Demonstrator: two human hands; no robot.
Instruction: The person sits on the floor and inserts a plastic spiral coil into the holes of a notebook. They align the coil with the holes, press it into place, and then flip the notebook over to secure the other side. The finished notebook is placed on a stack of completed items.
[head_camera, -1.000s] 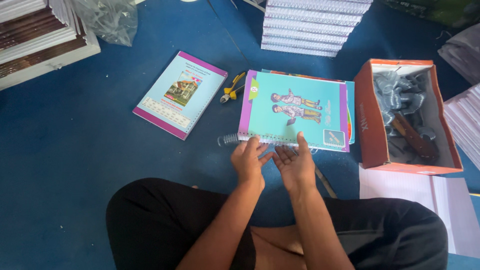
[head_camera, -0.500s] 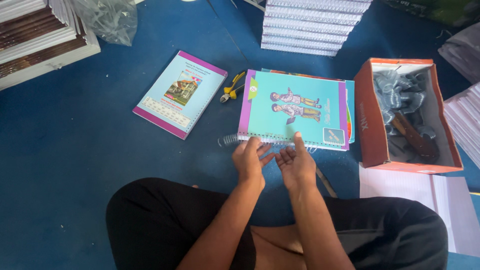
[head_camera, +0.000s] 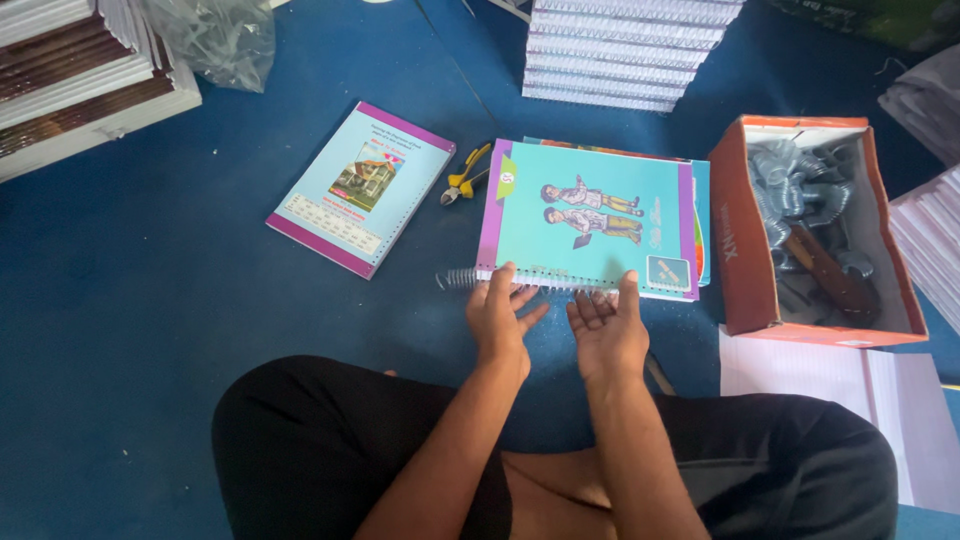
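Note:
A teal notebook with a purple spine strip lies on the blue floor in front of me, on top of another book. A metal spiral coil runs along its near edge and sticks out past the left corner. My left hand rests its fingers on the coil at the near left edge. My right hand is palm up beside it, fingertips at the same edge. Neither hand grips anything closed.
A second light-blue book lies to the left, yellow-handled pliers between the books. An orange box of metal coils stands right. Stacks of bound notebooks sit behind, paper stacks far left, white sheets near right.
Both hands have shifted slightly along the coil at the notebook's near edge; the fingers have spread a little. The notebook has not moved.

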